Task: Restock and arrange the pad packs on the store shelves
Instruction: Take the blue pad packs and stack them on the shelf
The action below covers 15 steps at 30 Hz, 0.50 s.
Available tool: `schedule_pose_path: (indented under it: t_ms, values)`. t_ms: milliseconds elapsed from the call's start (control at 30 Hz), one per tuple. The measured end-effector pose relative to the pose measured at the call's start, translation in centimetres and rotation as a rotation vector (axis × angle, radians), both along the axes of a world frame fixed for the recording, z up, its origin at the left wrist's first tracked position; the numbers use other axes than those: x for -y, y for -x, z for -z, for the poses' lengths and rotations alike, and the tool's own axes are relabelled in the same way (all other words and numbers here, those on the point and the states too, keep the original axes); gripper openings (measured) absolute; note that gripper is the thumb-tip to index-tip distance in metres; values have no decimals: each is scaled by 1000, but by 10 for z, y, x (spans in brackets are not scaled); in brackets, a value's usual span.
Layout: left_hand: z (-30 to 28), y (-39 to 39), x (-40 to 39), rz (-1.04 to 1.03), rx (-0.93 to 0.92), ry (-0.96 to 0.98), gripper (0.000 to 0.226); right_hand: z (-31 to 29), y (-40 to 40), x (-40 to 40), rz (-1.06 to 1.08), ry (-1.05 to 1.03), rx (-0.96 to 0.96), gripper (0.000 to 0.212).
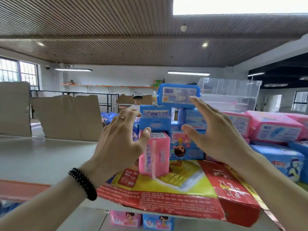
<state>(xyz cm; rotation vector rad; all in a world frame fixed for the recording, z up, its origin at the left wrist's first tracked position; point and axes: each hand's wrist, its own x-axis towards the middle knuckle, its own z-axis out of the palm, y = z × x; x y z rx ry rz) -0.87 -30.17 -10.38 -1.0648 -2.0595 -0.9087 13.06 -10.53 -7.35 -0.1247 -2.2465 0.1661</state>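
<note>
On the flat printed cardboard sheet (175,195) over the top shelf, a small tower of pad packs is stacked. The tall pink pack (154,154) should be steadied first, since the top blue pack (177,95) may tip. The left hand (120,144) is spread, thumb seemingly touching pink. The right hand (215,130) is open, holding nothing.
</note>
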Motion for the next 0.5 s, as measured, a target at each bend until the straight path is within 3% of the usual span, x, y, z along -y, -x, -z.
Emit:
schedule_pose_path:
  t_ms: [267, 500]
  values:
    - [-13, 42, -6, 67, 21, -7, 45, -66, 90, -39, 264, -185, 15, 97]
    - [-8, 42, -9, 155, -34, 28, 57, -59, 135, -60, 414, -241, 90, 101]
